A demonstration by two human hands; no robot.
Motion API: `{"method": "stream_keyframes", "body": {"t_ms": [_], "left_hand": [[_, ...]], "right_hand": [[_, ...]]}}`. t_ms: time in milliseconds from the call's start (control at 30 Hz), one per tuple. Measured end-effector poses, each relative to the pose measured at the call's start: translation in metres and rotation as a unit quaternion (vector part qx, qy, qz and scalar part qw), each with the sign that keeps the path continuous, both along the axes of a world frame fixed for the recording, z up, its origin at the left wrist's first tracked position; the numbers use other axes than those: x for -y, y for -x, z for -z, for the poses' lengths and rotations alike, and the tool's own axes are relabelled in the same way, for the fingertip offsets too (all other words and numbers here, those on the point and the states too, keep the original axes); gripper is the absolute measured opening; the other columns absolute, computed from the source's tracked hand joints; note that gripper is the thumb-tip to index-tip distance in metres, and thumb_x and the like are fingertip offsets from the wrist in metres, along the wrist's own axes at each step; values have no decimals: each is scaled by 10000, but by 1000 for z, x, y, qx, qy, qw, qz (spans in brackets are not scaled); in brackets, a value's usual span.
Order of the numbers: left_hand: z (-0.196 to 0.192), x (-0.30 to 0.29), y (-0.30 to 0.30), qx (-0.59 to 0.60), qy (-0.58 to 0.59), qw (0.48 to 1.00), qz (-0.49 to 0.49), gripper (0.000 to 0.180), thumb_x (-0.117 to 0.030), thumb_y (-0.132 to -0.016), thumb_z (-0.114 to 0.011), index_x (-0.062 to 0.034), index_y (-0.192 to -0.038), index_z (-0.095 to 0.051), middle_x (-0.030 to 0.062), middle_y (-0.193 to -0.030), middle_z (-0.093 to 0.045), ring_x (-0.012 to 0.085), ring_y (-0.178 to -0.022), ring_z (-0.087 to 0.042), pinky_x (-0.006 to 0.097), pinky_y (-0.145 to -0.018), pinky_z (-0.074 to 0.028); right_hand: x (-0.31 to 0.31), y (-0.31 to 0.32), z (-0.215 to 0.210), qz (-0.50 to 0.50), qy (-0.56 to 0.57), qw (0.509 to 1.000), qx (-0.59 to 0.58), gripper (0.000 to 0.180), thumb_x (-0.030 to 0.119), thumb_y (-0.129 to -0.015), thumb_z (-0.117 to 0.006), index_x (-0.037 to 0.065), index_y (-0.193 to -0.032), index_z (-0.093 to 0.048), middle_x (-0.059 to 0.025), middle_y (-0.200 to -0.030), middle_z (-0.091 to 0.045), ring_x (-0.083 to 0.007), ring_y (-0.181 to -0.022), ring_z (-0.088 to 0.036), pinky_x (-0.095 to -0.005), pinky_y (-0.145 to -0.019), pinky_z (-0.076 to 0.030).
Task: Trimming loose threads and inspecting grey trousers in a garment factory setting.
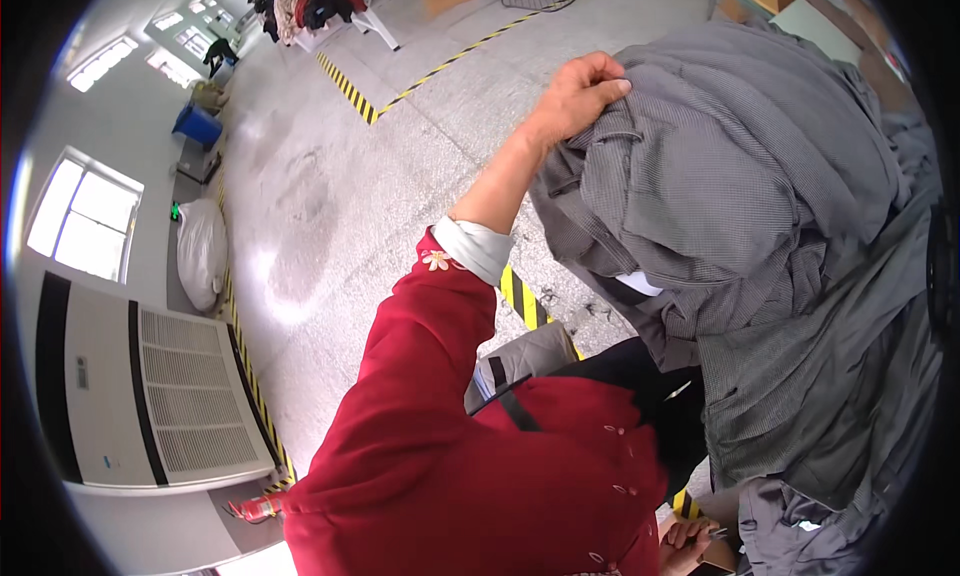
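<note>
A garment workshop: striped tape (pixel 347 88) marks the floor (pixel 420 156), grey cloth (pixel 720 176) lies heaped, clothes (pixel 310 4) cover a far table (pixel 377 28).

grey finely checked cloth (pixel 715 191) | crumpled | heaped in loose folds | person's right side

The garments (pixel 720 186) are matt, textured cloth, the floor (pixel 370 196) glossy.

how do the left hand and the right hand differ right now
The left hand is high, gripping the gray fabric; the right hand is low beside the red jacket, with a small metallic thing at its fingers. The left hand is mostly visible, while the right hand is partly hidden. Both are bare.
</note>
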State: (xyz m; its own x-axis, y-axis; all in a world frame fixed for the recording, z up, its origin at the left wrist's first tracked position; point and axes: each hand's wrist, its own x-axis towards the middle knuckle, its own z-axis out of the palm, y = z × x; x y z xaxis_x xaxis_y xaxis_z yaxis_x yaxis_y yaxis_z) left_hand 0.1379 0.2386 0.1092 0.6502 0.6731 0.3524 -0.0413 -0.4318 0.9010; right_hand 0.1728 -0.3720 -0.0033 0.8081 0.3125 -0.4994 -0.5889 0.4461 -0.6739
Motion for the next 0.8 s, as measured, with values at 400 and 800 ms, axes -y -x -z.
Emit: {"method": "stream_keyframes", "body": {"t_ms": [400,800], "left_hand": [[24,52,116,217,90,959,-161,190,-146,-843,-560,-17,-979,-528,37,-811,-577,121,-719,-568,254,-637,-449],[119,199,142,209,387,897,35,142,-105,-876,-533,-23,-992,-529,62,-839,-593,137,-674,-583,253,-594,-465]], "right_hand": [[-12,-21,-19,-161,443,795,381,72,72,-846,-458,35,-886,-506,44,-606,-358,-34,-511,-313,-188,-458,-246],[-204,14,-162,-261,366,436,779,414,219,-749,-674,3,-1072,-533,-115,-960,-529,-206,-770,-533,-292,-611,-420]]}}
